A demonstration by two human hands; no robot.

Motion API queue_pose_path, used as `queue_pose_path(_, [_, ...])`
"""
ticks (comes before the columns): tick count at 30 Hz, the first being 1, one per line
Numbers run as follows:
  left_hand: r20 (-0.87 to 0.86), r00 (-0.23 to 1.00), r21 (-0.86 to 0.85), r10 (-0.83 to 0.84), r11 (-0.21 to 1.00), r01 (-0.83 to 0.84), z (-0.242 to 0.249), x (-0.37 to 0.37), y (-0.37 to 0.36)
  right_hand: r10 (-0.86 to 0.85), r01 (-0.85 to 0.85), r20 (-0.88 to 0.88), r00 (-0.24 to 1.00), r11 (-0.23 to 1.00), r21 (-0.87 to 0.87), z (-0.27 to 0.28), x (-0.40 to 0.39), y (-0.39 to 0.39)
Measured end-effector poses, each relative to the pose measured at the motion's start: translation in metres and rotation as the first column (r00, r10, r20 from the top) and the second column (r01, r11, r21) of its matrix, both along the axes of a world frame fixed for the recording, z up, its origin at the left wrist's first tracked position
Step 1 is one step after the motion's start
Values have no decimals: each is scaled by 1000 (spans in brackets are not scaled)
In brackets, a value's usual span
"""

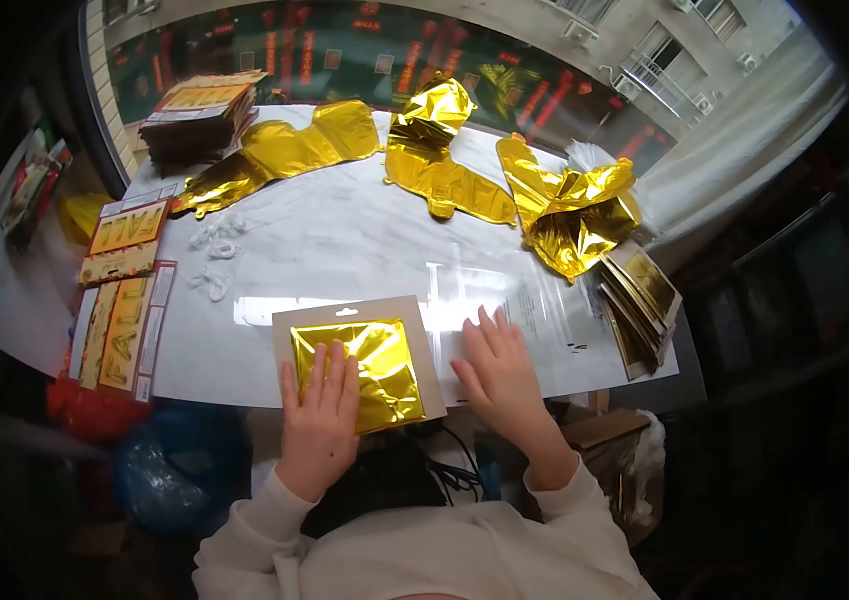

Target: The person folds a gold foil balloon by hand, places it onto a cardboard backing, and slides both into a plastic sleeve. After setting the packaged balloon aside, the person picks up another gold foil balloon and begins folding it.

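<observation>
Gold foil (376,368) — grey card (424,340)

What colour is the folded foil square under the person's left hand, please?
Shiny gold; the folded foil square on its grey backing card shows best in the head view.

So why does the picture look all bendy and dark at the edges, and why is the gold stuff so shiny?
Head view: a fisheye lens curves the table edge and blacks out the corners. Light from above glares off the gold foil under the left hand and off the crumpled foil farther back. The right hand lies flat on clear plastic that also gleams. The floor below looks dim and blurry.
</observation>
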State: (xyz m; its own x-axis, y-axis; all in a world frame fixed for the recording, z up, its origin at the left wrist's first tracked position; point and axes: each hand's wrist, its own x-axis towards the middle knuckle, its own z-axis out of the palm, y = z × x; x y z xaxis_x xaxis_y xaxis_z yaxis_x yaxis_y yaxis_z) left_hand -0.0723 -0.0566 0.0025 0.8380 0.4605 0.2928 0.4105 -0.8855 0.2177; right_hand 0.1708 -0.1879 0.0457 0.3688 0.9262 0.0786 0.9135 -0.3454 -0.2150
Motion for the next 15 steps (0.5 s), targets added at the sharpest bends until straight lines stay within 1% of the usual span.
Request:
queue_pose_path(1, [16,1000,39,-7,999,6,-2,0,0,0,0,-3,1000,1000,-4,-7,2,-9])
queue_pose_path(2, [33,999,79,-18,997,15,-4,0,1,8,-6,-35,999,999,54,-18,7,-17])
queue_pose_path(3, [30,999,77,-23,997,20,-5,0,2,15,-7,-67,998,994,113,-22,10,-21])
queue_pose_path(4, [124,991,61,-45,997,37,-4,0,2,10,-2,-71,997,994,111,-21,15,-25])
queue_pose_path(5, [215,974,47,-63,997,55,-4,-2,3,118,-106,-114,987,989,103,-17,18,-26])
queue_pose_path(6, [208,976,47,-68,997,60,-4,-4,4,223,-209,-159,962,973,101,-13,21,-26])
queue_pose_path(7, [240,959,22,-149,989,148,-3,-6,4,216,-201,-169,962,974,104,-10,24,-25])
queue_pose_path(8, [274,935,2,-227,972,236,-2,-9,6,287,-284,-124,950,958,46,-5,29,-21])
queue_pose_path(9, [268,934,3,-235,970,243,1,-11,9,360,-362,-79,930,932,-16,-3,34,-15])
queue_pose_path(10, [223,921,-19,-319,943,331,5,-13,11,397,-397,13,918,916,63,-1,37,-9])
queue_pose_path(11, [181,899,-45,-398,910,412,8,-15,13,396,-396,12,918,916,65,-3,40,-4])
queue_pose_path(12, [109,897,-51,-428,899,435,12,-18,16,366,-352,-82,927,925,141,-5,41,1])
queue_pose_path(13, [89,886,-52,-454,887,460,15,-19,18,342,-304,-178,923,929,211,-7,41,6])
queue_pose_path(15, [94,879,-52,-468,879,473,16,-21,20,352,-309,-163,922,921,237,-10,33,13])
